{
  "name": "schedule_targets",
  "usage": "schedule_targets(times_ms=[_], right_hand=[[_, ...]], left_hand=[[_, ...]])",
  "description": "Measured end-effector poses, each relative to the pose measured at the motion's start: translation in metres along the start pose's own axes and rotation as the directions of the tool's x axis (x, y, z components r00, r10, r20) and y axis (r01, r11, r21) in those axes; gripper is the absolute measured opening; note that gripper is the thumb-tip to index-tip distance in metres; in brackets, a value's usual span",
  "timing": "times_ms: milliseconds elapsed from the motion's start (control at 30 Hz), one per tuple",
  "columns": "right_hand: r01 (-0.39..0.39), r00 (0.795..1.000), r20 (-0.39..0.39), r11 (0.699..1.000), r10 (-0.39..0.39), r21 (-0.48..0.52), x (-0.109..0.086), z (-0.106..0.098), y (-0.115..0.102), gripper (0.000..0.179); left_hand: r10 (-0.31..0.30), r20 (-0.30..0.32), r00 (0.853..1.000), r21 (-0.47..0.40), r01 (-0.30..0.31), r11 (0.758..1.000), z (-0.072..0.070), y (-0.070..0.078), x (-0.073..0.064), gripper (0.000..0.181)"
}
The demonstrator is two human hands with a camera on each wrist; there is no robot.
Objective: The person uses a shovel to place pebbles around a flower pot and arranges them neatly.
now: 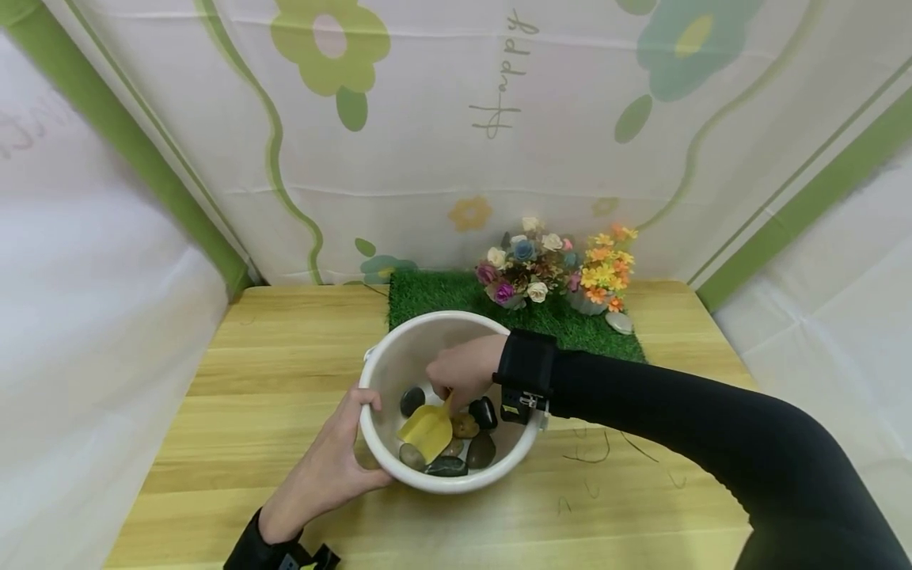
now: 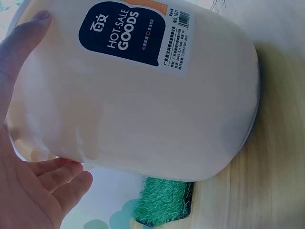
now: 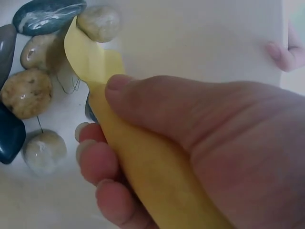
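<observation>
A white bucket (image 1: pixel 456 482) stands tilted slightly on the wooden table, with a dark label (image 2: pixel 123 33) on its side. My left hand (image 1: pixel 338 455) grips its left rim, fingers hooked over the edge and thumb along the outer wall. Inside the bucket, my right hand (image 1: pixel 466 370) wraps round the handle of a yellow toy shovel (image 3: pixel 152 167), thumb lying along the top. The shovel's blade (image 1: pixel 430 433) points down-left among several smooth stones, including a black stone (image 1: pixel 484 412), a brown spotted stone (image 3: pixel 26 93) and a veined dark green stone (image 3: pixel 46 15).
Behind the bucket lies a green artificial grass mat (image 1: pixel 435 289). On it stand a pot of mixed flowers (image 1: pixel 526 265) and a pot of orange and yellow flowers (image 1: pixel 606 267). A pale stone (image 1: pixel 619 322) sits at the mat's right edge. Patterned cloth surrounds the wooden table (image 1: pixel 271 380).
</observation>
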State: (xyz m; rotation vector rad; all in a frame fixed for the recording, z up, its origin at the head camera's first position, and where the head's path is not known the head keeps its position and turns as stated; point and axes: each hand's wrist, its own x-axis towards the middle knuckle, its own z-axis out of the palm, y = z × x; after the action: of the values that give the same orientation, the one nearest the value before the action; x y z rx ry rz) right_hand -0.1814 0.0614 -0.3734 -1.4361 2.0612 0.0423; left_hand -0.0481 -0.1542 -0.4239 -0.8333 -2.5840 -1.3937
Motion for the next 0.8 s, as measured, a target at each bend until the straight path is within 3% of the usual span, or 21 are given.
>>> schedule_targets(times_ms=[167, 367, 433, 667, 800], right_hand=[[0.015, 0.999, 0.029, 0.998, -0.017, 0.063, -0.004, -0.004, -0.002, 0.027], [0.028, 0.998, 0.057, 0.994, -0.034, 0.109, 0.011, 0.015, 0.020, 0.030], [0.059, 0.998, 0.031, 0.993, -0.063, 0.103, 0.017, 0.024, 0.029, 0.031], [0.112, 0.991, 0.058, 0.979, -0.123, 0.168, 0.004, 0.008, 0.016, 0.035], [0.137, 0.987, 0.062, 0.973, -0.151, 0.188, 0.005, 0.009, 0.023, 0.035]], left_hand=[[0.001, 0.001, 1.000, 0.013, -0.001, 1.000, 0.000, -0.001, 0.001, 0.073], [0.002, 0.002, 1.000, 0.015, -0.002, 1.000, 0.000, -0.001, 0.000, 0.074], [-0.001, 0.004, 1.000, 0.015, 0.001, 1.000, 0.000, -0.001, 0.000, 0.074], [-0.006, 0.004, 1.000, 0.023, 0.006, 1.000, 0.000, 0.001, 0.000, 0.075], [-0.005, 0.005, 1.000, 0.033, 0.005, 0.999, 0.000, 0.001, 0.001, 0.076]])
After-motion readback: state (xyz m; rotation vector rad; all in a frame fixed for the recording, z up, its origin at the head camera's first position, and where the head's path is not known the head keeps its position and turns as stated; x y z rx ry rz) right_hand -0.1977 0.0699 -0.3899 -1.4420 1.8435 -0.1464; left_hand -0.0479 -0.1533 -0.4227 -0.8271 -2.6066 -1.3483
